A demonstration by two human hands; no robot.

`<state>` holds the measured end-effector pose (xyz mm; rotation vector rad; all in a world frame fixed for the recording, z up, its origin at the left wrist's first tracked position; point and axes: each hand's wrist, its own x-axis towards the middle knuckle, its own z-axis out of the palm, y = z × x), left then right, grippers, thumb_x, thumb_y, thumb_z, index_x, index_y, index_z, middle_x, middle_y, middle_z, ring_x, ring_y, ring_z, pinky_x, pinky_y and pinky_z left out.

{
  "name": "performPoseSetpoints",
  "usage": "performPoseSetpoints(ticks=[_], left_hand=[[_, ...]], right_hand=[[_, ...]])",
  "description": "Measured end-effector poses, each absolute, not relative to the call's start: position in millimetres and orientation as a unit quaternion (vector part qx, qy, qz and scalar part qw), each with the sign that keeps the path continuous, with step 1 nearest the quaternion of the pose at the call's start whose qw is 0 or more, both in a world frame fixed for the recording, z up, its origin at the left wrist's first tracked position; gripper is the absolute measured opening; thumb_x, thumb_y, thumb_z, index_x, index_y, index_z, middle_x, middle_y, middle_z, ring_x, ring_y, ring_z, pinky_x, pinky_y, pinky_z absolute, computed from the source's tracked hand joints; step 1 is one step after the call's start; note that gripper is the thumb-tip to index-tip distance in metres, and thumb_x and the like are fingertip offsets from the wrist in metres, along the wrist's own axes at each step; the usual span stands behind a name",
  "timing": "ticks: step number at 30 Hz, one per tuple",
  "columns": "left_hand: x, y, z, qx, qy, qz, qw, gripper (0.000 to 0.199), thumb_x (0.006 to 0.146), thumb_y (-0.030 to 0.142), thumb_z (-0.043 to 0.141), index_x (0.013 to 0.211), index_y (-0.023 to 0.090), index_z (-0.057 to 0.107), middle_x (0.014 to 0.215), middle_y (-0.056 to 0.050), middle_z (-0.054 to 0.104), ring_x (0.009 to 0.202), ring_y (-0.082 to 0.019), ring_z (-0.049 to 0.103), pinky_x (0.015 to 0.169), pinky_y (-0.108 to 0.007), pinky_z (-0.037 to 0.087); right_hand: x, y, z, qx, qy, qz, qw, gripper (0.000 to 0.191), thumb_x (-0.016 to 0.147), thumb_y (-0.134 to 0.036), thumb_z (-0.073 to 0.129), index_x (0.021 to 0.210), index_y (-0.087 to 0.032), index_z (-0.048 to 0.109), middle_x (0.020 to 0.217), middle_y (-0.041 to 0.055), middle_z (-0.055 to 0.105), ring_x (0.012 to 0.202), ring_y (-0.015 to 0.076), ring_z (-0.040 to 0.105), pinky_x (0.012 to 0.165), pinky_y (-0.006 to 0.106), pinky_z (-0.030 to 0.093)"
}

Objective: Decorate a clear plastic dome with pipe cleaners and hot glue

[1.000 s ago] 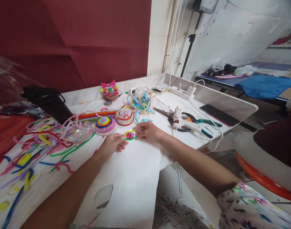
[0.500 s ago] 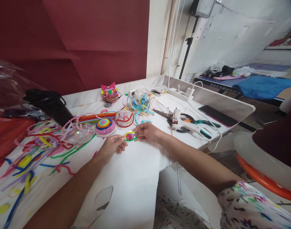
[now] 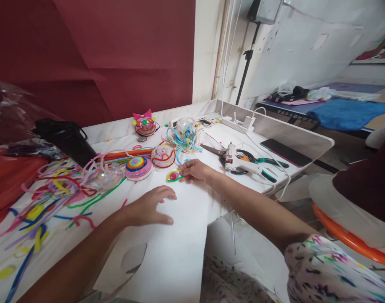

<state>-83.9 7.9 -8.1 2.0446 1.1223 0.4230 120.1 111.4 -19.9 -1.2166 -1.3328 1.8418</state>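
My right hand (image 3: 194, 170) pinches the right end of a small eye-shaped piece (image 3: 173, 176), which has a yellow and green rim and a red-purple centre. My left hand (image 3: 152, 206) is empty over the white paper (image 3: 179, 235), its thumb and fingers spread apart. Just behind the hands sit a dome with coloured rings (image 3: 138, 167) and a pale dome with a red strand (image 3: 163, 156). Farther back stands a pink cat-like face (image 3: 144, 123) beside a tangle of blue strands (image 3: 187, 136).
A white glue gun (image 3: 239, 159) lies by scissors (image 3: 213, 150) and green-handled pliers (image 3: 271, 162) at the right. A dark phone (image 3: 285, 152) rests near the table's right edge. At the left are loose coloured pipe cleaners (image 3: 58, 189) and a tilted black bottle (image 3: 64, 141).
My left hand has let go of the eye-shaped piece, opened and moved down and nearer to me. The piece has stayed in my right hand.
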Motion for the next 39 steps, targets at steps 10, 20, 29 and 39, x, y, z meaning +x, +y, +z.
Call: performPoseSetpoints(ticks=[10, 20, 29, 39], left_hand=[[-86.1, -92.4, -42.7, 0.944, 0.309, -0.039, 0.109, 0.103, 0.069, 0.037, 0.078, 0.152, 0.028, 0.017, 0.158, -0.014, 0.024, 0.143, -0.042, 0.02, 0.11, -0.07, 0.015], [-66.5, -124.7, -49.2, 0.946, 0.325, -0.019, -0.008, 0.099, 0.06, 0.014, 0.063, 0.15, 0.022, 0.023, 0.16, -0.017, 0.016, 0.144, -0.045, 0.01, 0.107, -0.076, 0.013], [-5.2, -122.5, -47.7, 0.896, 0.44, -0.061, 0.006, 0.094, 0.067, 0.01, 0.061, 0.151, 0.026, 0.021, 0.157, -0.02, 0.021, 0.143, -0.044, 0.014, 0.108, -0.074, 0.016], [22.3, -118.5, -65.8, 0.878, 0.478, 0.018, -0.015, 0.07, 0.091, 0.049, 0.046, 0.151, 0.024, 0.022, 0.157, -0.023, 0.018, 0.142, -0.047, 0.017, 0.104, -0.074, 0.025]], right_hand=[[121.3, 114.7, -24.7, -0.449, -0.488, 0.696, 0.276, 0.017, 0.078, 0.005, 0.061, 0.075, -0.011, 0.06, 0.049, -0.0002, 0.064, 0.043, 0.0108, 0.063, 0.033, 0.013, 0.043], [122.3, 112.7, -19.2, -0.451, -0.489, 0.7, 0.261, 0.02, 0.081, 0.006, 0.058, 0.074, -0.012, 0.057, 0.05, -0.0016, 0.064, 0.044, 0.0108, 0.064, 0.034, 0.013, 0.044], [114.9, 115.9, -11.2, -0.46, -0.511, 0.686, 0.237, 0.02, 0.08, 0.006, 0.058, 0.074, -0.012, 0.058, 0.05, -0.0012, 0.065, 0.04, 0.0109, 0.062, 0.032, 0.013, 0.041], [112.6, 113.2, -15.6, -0.486, -0.535, 0.651, 0.234, 0.019, 0.082, 0.004, 0.058, 0.077, -0.013, 0.053, 0.047, 0.0, 0.063, 0.043, 0.0139, 0.065, 0.036, 0.016, 0.049]])
